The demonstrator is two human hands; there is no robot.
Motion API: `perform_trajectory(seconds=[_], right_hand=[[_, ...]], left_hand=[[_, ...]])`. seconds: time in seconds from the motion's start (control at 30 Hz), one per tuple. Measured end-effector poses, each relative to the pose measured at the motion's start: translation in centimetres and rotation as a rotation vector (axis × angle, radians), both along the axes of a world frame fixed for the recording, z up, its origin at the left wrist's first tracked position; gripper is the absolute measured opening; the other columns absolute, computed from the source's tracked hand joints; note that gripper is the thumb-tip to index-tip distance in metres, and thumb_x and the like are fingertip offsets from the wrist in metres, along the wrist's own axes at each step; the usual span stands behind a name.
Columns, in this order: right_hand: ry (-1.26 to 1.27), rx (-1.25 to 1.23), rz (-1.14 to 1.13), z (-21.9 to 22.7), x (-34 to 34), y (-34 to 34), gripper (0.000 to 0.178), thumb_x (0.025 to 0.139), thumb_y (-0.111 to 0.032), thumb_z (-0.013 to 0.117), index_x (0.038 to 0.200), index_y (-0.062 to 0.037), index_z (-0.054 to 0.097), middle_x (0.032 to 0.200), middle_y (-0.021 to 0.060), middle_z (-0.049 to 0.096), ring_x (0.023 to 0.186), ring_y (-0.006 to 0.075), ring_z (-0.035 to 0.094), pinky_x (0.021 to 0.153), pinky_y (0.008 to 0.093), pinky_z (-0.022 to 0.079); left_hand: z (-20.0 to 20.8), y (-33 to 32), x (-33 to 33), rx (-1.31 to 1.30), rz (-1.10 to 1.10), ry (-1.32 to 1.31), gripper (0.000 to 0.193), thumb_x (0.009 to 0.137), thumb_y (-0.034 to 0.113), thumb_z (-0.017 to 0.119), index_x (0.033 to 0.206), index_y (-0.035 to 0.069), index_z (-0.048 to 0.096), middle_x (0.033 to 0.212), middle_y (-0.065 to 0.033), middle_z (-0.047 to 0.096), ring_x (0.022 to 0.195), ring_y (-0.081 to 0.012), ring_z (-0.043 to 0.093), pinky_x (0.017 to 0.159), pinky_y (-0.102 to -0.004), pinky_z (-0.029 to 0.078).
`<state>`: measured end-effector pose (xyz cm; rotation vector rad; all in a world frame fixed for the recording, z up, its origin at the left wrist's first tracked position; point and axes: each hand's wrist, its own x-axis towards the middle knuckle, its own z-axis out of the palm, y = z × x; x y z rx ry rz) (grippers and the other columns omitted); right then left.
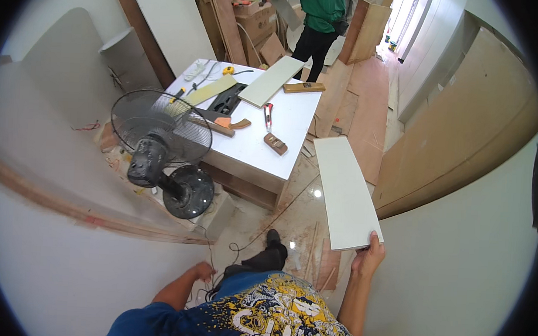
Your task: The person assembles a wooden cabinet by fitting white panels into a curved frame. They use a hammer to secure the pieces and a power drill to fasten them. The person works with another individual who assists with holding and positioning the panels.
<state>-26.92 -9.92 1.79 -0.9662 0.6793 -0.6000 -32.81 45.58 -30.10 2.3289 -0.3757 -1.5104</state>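
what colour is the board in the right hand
The board is a plain, pale off-white, seen best in the head view.

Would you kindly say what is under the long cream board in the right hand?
Fingers of the right hand reach under the board; dusty, shiny floor shows alongside. Whatever else the board covers is hidden.

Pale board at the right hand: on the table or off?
Off. The right hand grips the near end of the pale board; floor shows between board and white table.
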Motion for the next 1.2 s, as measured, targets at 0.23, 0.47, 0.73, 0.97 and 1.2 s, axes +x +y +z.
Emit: perform_trajectory(seconds=[0.23, 0.47, 0.73, 0.97, 1.2], right_hand=[[-0.088, 0.278, 0.185, -0.7, 7.4, -3.0, 0.046, 0.091, -0.018, 0.066, 0.13, 0.0033, 0.055, 0.129, 0.0154, 0.062, 0.119, 0.0282, 0.061, 0.098, 0.0447, 0.052], [-0.168, 0.554, 0.563, -2.3, 20.5, -1.6, 0.059, 0.083, -0.004, 0.07, 0.136, -0.0013, 0.045, 0.132, 0.0151, 0.057, 0.122, 0.0289, 0.059, 0.102, 0.0458, 0.051], [-0.024, 0.546, 1.01, -6.2, 37.9, -1.3, 0.058, 0.088, -0.009, 0.071, 0.139, -0.0129, 0.044, 0.133, 0.0092, 0.057, 0.122, 0.0253, 0.058, 0.097, 0.0461, 0.054], [0.011, 0.216, 1.462, -10.6, 61.2, -8.1, 0.05, 0.095, -0.043, 0.064, 0.129, -0.0079, 0.052, 0.124, 0.0101, 0.062, 0.104, 0.0245, 0.063, 0.085, 0.0414, 0.055], [0.052, 0.185, 0.979, -12.1, 91.1, -0.8, 0.067, 0.1, -0.047, 0.056, 0.144, 0.0016, 0.04, 0.14, 0.0167, 0.051, 0.132, 0.0321, 0.047, 0.111, 0.0477, 0.037]], left_hand=[[17.7, -21.0, 26.3, -0.625, 0.319, 0.01, 0.046, 0.099, 0.046, 0.054, 0.082, 0.005, 0.065, 0.076, -0.0067, 0.067, 0.067, -0.0194, 0.063, 0.06, -0.0342, 0.05], [29.9, -34.4, 35.9, -1.259, 1.214, 0.323, 0.045, 0.102, 0.033, 0.057, 0.134, 0.002, 0.049, 0.121, -0.0127, 0.062, 0.111, -0.0198, 0.06, 0.093, -0.0364, 0.052], [27.7, -36.9, 47.1, -1.229, 1.51, -0.381, 0.038, 0.1, 0.017, 0.061, 0.129, -0.004, 0.049, 0.118, -0.0132, 0.064, 0.103, -0.0188, 0.065, 0.089, -0.0326, 0.054], [30.5, -33.6, 53.5, -0.991, 1.71, -0.636, 0.038, 0.097, 0.016, 0.064, 0.127, -0.005, 0.054, 0.115, -0.0118, 0.067, 0.098, -0.0159, 0.066, 0.087, -0.0306, 0.054], [33.0, -33.3, 49.8, -0.615, 1.836, -0.882, 0.039, 0.098, 0.018, 0.064, 0.128, -0.005, 0.055, 0.116, -0.0111, 0.067, 0.101, -0.015, 0.063, 0.091, -0.0291, 0.05]])
